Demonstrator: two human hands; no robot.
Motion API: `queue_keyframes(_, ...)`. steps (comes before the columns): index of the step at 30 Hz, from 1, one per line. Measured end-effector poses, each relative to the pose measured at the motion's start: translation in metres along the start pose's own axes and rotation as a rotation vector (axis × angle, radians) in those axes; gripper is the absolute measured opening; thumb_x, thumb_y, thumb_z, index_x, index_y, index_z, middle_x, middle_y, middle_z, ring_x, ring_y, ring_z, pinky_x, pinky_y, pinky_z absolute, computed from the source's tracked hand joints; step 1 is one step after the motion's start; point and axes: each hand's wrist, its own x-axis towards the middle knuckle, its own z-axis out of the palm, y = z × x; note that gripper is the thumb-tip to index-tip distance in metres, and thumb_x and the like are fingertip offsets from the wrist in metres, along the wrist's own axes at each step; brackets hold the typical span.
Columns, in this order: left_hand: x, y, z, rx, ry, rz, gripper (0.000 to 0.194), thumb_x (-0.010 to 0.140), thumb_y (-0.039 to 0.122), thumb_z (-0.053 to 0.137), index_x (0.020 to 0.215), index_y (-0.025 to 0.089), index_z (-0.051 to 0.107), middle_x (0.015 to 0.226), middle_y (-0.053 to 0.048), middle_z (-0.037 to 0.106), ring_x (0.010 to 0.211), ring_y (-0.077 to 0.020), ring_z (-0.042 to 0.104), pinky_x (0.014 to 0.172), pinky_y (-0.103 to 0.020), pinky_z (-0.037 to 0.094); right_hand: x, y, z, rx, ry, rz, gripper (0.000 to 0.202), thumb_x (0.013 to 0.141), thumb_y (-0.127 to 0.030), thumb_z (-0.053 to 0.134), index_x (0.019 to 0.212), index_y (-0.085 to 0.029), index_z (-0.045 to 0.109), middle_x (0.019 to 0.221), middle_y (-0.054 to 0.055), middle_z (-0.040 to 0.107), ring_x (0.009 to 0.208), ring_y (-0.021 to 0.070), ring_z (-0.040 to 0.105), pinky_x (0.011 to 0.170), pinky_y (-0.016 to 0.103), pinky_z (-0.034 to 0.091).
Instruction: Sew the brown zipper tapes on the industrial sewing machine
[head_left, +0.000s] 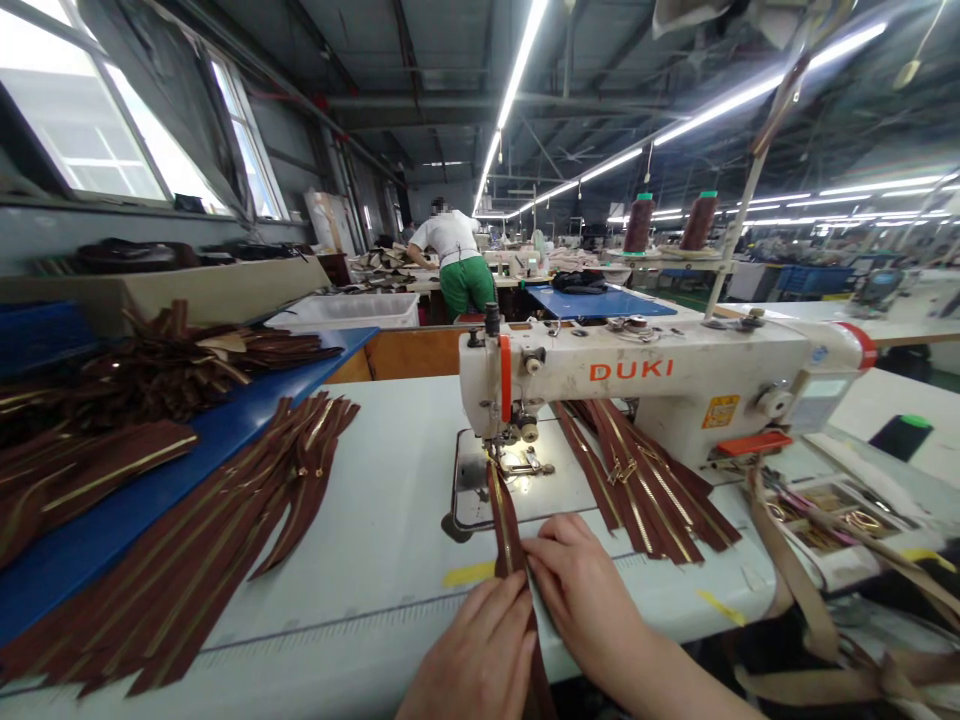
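"Where's the strip you're working on?"

"The brown zipper strip (504, 510) runs from under the needle area (489, 452) of the sewing machine (712, 360) towards me, over the front of the worktop (397, 470). Its far end lies on the metal plate (469, 505); its near part passes between my hands."

"And your fingers?"

"My left hand (480, 655) lies over the strip, its fingers close together and bent, the tips on the cloth. My right hand (589, 600) is just to the right and a little further forward, fingers narrow, its tips at the strip's right edge. Whether either one pinches the strip or only presses it down, I can't tell; the thumbs' grip is hidden."

"Which step would you call this?"

"Lining up and guiding, I'd judge: the far end sits at the needle while I steer the rest. I can't tell whether the needle is running."

"What does the next move call for?"

"A light, even hold, I'd say. The strip should lie flat and straight, its edge square to the needle, with no tug that could skew it. My tips ought to keep well short of the needle, as they do here."

"Any others about?"

"One fan of zipper strips (217, 520) lies to my left, partly on the blue surface (292, 385), and another bundle (652, 490) is right of the needle, beneath the machine's arm."
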Motion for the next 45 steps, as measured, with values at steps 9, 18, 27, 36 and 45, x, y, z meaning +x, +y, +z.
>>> queue_keyframes(9, 0.009, -0.002, 0.005, -0.017, -0.063, -0.079, 0.030, 0.091, 0.011, 0.034, 0.101, 0.012, 0.062, 0.103, -0.011, 0.069, 0.098, -0.0237, 0.063, 0.083, -0.037, 0.054, 0.001, -0.002, 0.001, 0.028, 0.009, 0.025, 0.019, 0.088, -0.008, 0.049, 0.082, -0.018, 0.064, 0.084, 0.005, 0.056, 0.084, 0.0196, 0.048, 0.074, 0.033, 0.043)
queue_keyframes(18, 0.009, -0.006, 0.010, -0.041, -0.090, -0.047, 0.030, 0.090, 0.009, 0.034, 0.103, 0.009, 0.060, 0.101, -0.014, 0.069, 0.093, -0.0254, 0.064, 0.078, -0.040, 0.054, 0.002, -0.001, 0.002, 0.064, 0.008, 0.037, 0.018, 0.088, -0.008, 0.049, 0.077, -0.017, 0.061, 0.083, 0.004, 0.056, 0.084, 0.0187, 0.048, 0.073, 0.032, 0.042)
queue_keyframes(27, 0.012, -0.008, 0.009, -0.107, -0.101, -0.083, 0.029, 0.090, 0.009, 0.033, 0.097, 0.010, 0.062, 0.090, -0.012, 0.069, 0.082, -0.0239, 0.063, 0.074, -0.039, 0.055, 0.002, -0.003, 0.005, -0.088, -0.067, 0.005, 0.013, 0.089, -0.010, 0.051, 0.086, -0.016, 0.063, 0.086, 0.006, 0.057, 0.085, 0.0199, 0.048, 0.073, 0.032, 0.043)
queue_keyframes(36, 0.011, -0.010, 0.009, -0.132, -0.137, -0.053, 0.028, 0.089, 0.007, 0.035, 0.099, 0.009, 0.061, 0.093, -0.012, 0.068, 0.089, -0.0236, 0.061, 0.079, -0.038, 0.054, -0.002, -0.002, 0.011, -0.288, -0.157, -0.084, 0.019, 0.082, -0.009, 0.059, 0.100, -0.015, 0.059, 0.094, 0.005, 0.056, 0.086, 0.0205, 0.046, 0.076, 0.035, 0.042)
queue_keyframes(45, 0.006, -0.020, -0.001, -0.335, -0.126, -0.108, 0.028, 0.089, 0.010, 0.038, 0.105, 0.018, 0.060, 0.096, -0.007, 0.069, 0.088, -0.0182, 0.063, 0.082, -0.028, 0.055, 0.003, -0.005, 0.006, -0.451, -0.206, -0.230, 0.014, 0.079, -0.012, 0.058, 0.092, -0.015, 0.058, 0.091, 0.008, 0.054, 0.082, 0.0241, 0.044, 0.067, 0.039, 0.041)
